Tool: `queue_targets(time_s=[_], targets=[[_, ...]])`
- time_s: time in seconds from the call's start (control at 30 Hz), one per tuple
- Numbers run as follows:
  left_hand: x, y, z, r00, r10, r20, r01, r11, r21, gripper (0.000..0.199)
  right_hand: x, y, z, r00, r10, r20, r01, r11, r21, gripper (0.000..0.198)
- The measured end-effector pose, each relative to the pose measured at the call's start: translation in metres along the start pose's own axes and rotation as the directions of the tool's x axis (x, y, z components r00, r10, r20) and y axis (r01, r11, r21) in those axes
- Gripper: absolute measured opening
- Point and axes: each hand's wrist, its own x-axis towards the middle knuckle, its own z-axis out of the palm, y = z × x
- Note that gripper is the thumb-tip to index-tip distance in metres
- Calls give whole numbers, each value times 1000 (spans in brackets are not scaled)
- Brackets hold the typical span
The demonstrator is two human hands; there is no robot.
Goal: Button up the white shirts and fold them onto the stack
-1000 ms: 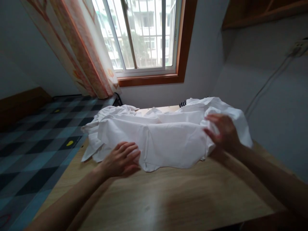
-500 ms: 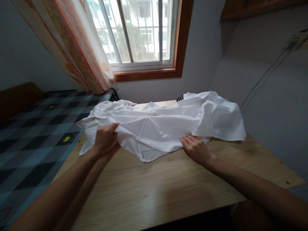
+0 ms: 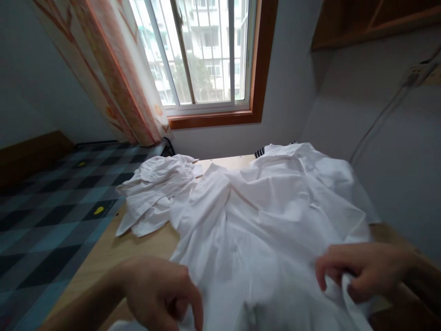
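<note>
A white shirt (image 3: 268, 225) lies spread over the wooden table, wrinkled, its near part reaching toward me past the bottom of the view. My left hand (image 3: 160, 292) is closed on the shirt's near left part; its fingertips are partly cut off by the bottom edge. On the near right, my right hand (image 3: 365, 269) pinches a fold of the same shirt between thumb and fingers. A second crumpled white garment (image 3: 155, 191) rests at the far left of the table, apart from both hands.
The wooden table (image 3: 138, 248) shows bare wood at left. Black-and-white striped cloth (image 3: 259, 152) peeks out behind the shirt. A checked bed (image 3: 44, 216) adjoins on the left. A window (image 3: 206, 59) with a curtain (image 3: 113, 78) is ahead, and a cable (image 3: 382, 115) hangs on the right wall.
Both hands have moved toward me and farther apart, drawing the shirt out from a bunched strip into a wide spread across the table. The crumpled garment at left is now more exposed.
</note>
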Motion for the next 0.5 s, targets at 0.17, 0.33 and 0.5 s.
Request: queue_targets(time_s=[0.17, 0.33, 0.5], targets=[[15, -31, -80, 837, 102, -538, -217, 964, -156, 54, 33, 2, -49, 993, -108, -43, 114, 971, 210, 68], [51, -75, -186, 91, -90, -992, 80, 993, -83, 35, 98, 24, -156, 494, -90, -865, 34, 996, -84, 57], [104, -107, -210, 137, -150, -979, -40, 987, -157, 28, 181, 50, -217, 455, -129, -881, -466, 809, -359, 67]])
